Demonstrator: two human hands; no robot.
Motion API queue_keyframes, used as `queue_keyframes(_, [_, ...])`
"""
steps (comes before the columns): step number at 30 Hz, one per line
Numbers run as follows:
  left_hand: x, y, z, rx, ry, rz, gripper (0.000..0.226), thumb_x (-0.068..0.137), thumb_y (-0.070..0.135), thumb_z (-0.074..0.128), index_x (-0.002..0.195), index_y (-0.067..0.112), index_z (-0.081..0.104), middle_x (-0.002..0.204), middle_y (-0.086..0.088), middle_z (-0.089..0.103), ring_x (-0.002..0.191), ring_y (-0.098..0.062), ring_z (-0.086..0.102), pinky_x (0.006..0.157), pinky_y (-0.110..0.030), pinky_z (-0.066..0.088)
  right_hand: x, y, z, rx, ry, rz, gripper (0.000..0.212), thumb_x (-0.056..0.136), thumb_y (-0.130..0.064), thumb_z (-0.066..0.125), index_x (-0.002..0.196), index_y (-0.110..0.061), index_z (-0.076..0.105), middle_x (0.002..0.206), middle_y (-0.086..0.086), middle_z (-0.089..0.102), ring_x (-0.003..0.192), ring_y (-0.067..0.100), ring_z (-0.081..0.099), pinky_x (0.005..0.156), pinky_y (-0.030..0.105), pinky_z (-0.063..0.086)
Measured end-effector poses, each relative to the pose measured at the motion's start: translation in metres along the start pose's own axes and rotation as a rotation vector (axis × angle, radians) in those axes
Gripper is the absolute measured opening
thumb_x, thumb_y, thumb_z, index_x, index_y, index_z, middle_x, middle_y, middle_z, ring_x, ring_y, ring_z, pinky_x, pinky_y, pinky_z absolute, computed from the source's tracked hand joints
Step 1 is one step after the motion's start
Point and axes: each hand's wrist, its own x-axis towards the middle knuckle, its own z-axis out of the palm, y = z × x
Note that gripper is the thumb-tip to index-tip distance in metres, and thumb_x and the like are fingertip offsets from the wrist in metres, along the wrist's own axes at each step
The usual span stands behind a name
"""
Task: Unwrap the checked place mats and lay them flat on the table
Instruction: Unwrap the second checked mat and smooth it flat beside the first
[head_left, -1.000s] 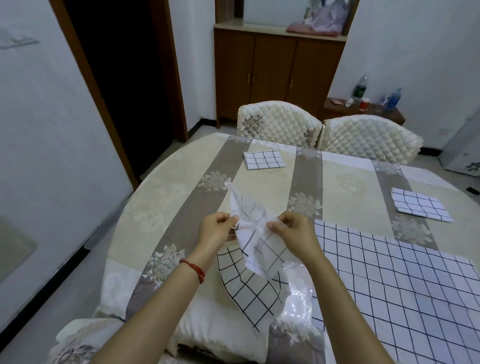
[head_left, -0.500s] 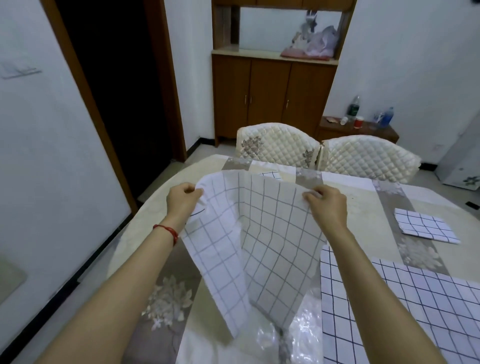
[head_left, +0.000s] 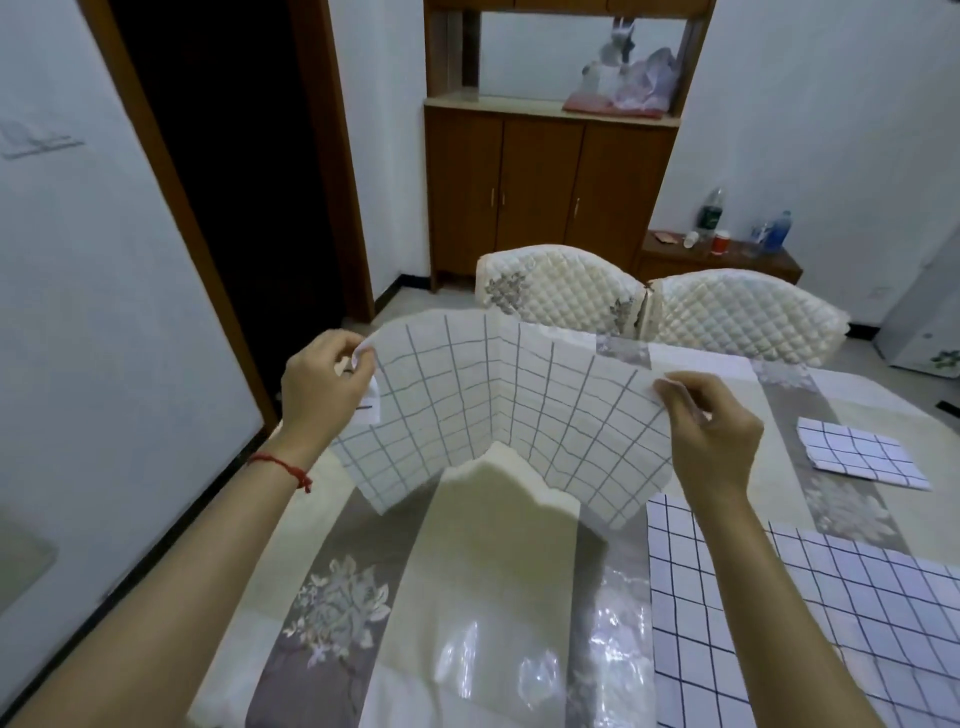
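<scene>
I hold a white checked place mat (head_left: 498, 410) spread out in the air above the table (head_left: 395, 613). My left hand (head_left: 324, 379) pinches its left top corner and my right hand (head_left: 711, 426) pinches its right top corner. The mat still has a crease down its middle and hangs with its lower edge above the tablecloth. A second checked mat (head_left: 810, 597) lies flat on the table at the right, under my right forearm. A folded checked mat (head_left: 860, 460) lies farther right.
Clear plastic wrapping (head_left: 524, 670) lies on the table near me. Two quilted white chairs (head_left: 561, 288) stand at the far side. Behind them are a brown cabinet (head_left: 545, 176) and a low shelf with bottles (head_left: 727, 249). A dark doorway (head_left: 218, 156) is at the left.
I took the mat out of its wrapper, lifted it and pulled my hands apart, so it went from a crumpled bundle to a wide spread sheet. My view tilted up.
</scene>
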Motion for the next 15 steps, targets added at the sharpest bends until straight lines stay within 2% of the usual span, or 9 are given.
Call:
queue_keyframes(1, [-0.012, -0.007, 0.001, 0.041, -0.020, 0.037, 0.011, 0.085, 0.009, 0.058, 0.083, 0.000, 0.064, 0.077, -0.017, 0.065, 0.068, -0.023, 0.058, 0.059, -0.024, 0.044, -0.015, 0.005, -0.002, 0.016, 0.002, -0.005, 0.011, 0.082, -0.017, 0.064, 0.082, -0.006, 0.067, 0.071, -0.017, 0.059, 0.070, -0.018, 0.053, 0.059, 0.010, 0.040])
queue_keyframes(3, [-0.037, -0.020, 0.002, 0.127, -0.043, 0.101, 0.017, 0.084, 0.014, 0.054, 0.079, 0.001, 0.064, 0.072, -0.015, 0.065, 0.065, -0.023, 0.059, 0.057, -0.024, 0.042, -0.047, 0.015, -0.006, 0.010, -0.017, -0.015, 0.017, 0.082, -0.020, 0.061, 0.082, -0.004, 0.066, 0.073, -0.008, 0.061, 0.075, -0.021, 0.053, 0.064, 0.004, 0.042])
queue_keyframes(5, [-0.064, -0.033, 0.004, 0.195, -0.084, 0.122, 0.023, 0.081, 0.020, 0.048, 0.077, 0.003, 0.064, 0.071, -0.012, 0.066, 0.066, -0.020, 0.058, 0.058, -0.022, 0.041, -0.081, 0.028, -0.009, 0.005, -0.076, 0.024, 0.008, 0.082, -0.017, 0.062, 0.085, -0.011, 0.066, 0.075, -0.008, 0.062, 0.078, -0.017, 0.055, 0.069, 0.002, 0.044])
queue_keyframes(6, [-0.077, -0.039, 0.006, 0.222, -0.117, 0.124, 0.025, 0.080, 0.021, 0.047, 0.077, 0.004, 0.064, 0.072, -0.012, 0.067, 0.067, -0.021, 0.059, 0.060, -0.023, 0.043, -0.097, 0.035, -0.010, -0.007, -0.114, 0.062, 0.009, 0.081, -0.012, 0.063, 0.087, -0.019, 0.064, 0.077, -0.012, 0.062, 0.079, -0.011, 0.057, 0.070, 0.004, 0.045])
queue_keyframes(7, [-0.090, -0.047, 0.008, 0.242, -0.159, 0.122, 0.025, 0.079, 0.021, 0.046, 0.078, 0.005, 0.064, 0.073, -0.011, 0.067, 0.069, -0.022, 0.059, 0.061, -0.026, 0.046, -0.113, 0.041, -0.010, -0.033, -0.156, 0.094, 0.021, 0.080, -0.006, 0.065, 0.088, -0.025, 0.062, 0.078, -0.013, 0.062, 0.078, -0.003, 0.060, 0.070, 0.007, 0.046])
queue_keyframes(9, [-0.115, -0.060, 0.012, 0.259, -0.236, 0.110, 0.024, 0.076, 0.020, 0.044, 0.078, 0.007, 0.064, 0.075, -0.009, 0.067, 0.074, -0.018, 0.055, 0.064, -0.027, 0.046, -0.141, 0.056, -0.011, -0.114, -0.272, 0.124, 0.032, 0.078, 0.003, 0.067, 0.088, -0.027, 0.062, 0.081, -0.010, 0.064, 0.075, 0.010, 0.062, 0.068, 0.015, 0.047])
queue_keyframes(12, [-0.145, -0.075, 0.014, 0.264, -0.324, 0.072, 0.027, 0.069, 0.015, 0.039, 0.075, 0.008, 0.064, 0.076, -0.008, 0.067, 0.082, -0.013, 0.047, 0.069, -0.025, 0.036, -0.169, 0.071, -0.012, -0.252, -0.424, 0.195, 0.020, 0.079, 0.001, 0.067, 0.089, -0.016, 0.069, 0.085, -0.003, 0.070, 0.080, 0.025, 0.065, 0.072, 0.030, 0.049])
queue_keyframes(15, [-0.168, -0.086, 0.015, 0.288, -0.417, 0.043, 0.027, 0.067, 0.014, 0.038, 0.075, 0.009, 0.063, 0.077, -0.008, 0.067, 0.085, -0.014, 0.047, 0.072, -0.025, 0.034, -0.183, 0.079, -0.014, -0.337, -0.522, 0.217, 0.018, 0.080, -0.002, 0.066, 0.091, -0.015, 0.070, 0.087, 0.002, 0.071, 0.082, 0.026, 0.065, 0.071, 0.030, 0.046])
